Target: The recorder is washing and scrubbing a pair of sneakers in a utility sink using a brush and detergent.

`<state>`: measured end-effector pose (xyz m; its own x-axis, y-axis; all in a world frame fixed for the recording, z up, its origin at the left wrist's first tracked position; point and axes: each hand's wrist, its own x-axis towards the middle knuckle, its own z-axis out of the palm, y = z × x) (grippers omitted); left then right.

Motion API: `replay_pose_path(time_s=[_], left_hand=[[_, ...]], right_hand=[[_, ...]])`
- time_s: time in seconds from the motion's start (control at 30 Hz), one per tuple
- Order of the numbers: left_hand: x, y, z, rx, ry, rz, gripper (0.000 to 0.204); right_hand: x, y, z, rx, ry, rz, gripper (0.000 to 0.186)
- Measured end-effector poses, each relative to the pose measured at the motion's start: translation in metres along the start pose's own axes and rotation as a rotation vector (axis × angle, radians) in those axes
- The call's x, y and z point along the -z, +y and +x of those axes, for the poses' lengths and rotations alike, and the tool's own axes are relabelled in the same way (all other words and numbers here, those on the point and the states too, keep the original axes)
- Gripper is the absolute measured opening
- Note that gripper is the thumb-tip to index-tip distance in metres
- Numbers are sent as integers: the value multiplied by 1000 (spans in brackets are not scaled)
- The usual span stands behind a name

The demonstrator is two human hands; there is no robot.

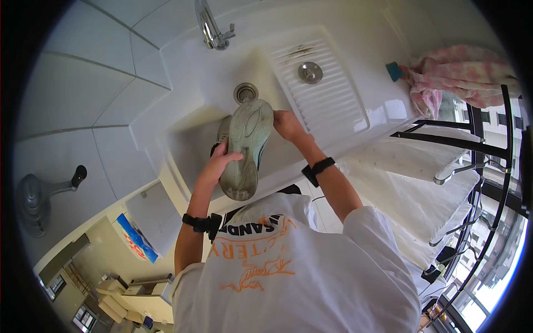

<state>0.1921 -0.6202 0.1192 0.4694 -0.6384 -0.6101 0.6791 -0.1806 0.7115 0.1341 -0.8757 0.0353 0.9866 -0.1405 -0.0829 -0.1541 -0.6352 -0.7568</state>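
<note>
A shoe (250, 130) is held over the white sink basin (183, 147), its worn, dirty grey-green sole turned up toward me. My left hand (217, 165) grips its middle from the left, with the thumb lying across the sole. At the right edge near the toe, my right hand (287, 125) is closed against the shoe, and its fingertips are hidden behind it. Part of a darker shoe with laces (223, 129) shows in the basin behind the left side of the held one. Both wrists wear black bands.
A chrome tap (214, 33) stands at the back of the sink, above a round drain (245, 93). To the right is a ribbed washboard (327, 83) with a metal drain plug (310, 72). A pink-white cloth (461, 75) and black metal rack (472, 144) stand far right.
</note>
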Motion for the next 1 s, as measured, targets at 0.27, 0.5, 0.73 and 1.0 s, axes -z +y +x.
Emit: replay_pose_path(time_s=[0.27, 0.5, 0.73, 1.0], left_hand=[[-1, 14, 0, -72, 49, 0, 65], [3, 7, 16, -22, 45, 153, 60], [18, 7, 17, 34, -5, 237, 61], [6, 13, 28, -35, -20, 319, 62]], right_hand=[[23, -54, -27, -234, 400, 170, 37], [4, -90, -40, 188, 62, 89, 45], [19, -29, -12, -210, 230, 185, 39], [1, -59, -6, -229, -16, -52, 38]])
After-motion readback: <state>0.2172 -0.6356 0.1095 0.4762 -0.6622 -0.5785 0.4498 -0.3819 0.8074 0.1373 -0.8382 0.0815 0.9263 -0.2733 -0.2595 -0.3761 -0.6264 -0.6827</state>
